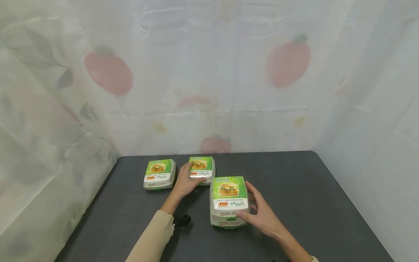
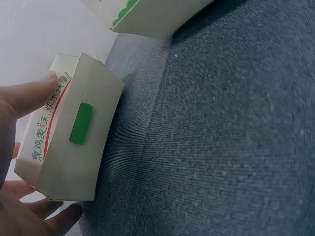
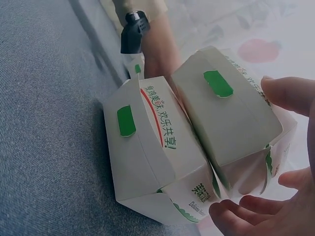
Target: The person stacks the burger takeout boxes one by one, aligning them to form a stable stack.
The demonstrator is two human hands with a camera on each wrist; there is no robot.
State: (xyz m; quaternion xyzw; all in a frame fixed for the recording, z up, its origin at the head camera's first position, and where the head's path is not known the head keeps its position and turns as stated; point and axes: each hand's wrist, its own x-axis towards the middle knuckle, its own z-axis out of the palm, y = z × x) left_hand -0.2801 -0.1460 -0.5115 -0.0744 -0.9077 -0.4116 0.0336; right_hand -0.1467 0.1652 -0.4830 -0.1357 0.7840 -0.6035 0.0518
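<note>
Two green-and-white burger boxes stand one on the other; the upper burger box (image 1: 228, 194) lies a little askew on the lower burger box (image 3: 147, 142). My right hand (image 1: 263, 213) holds the upper one at its right side, thumb at the front corner and curled fingertips by the seam between the two. Farther back, my left hand (image 1: 186, 182) grips another burger box (image 1: 204, 165), its thumb on the front edge and its fingers around the left side. In the left wrist view this box (image 2: 81, 132) shows its green front tab, close over the table.
Left of my left hand, another burger box (image 1: 159, 174) sits on the dark table (image 1: 294, 189). A pale curtain (image 1: 209, 72) with fruit prints hangs behind the table and along both sides. A black strap device (image 1: 182, 220) is on my left wrist.
</note>
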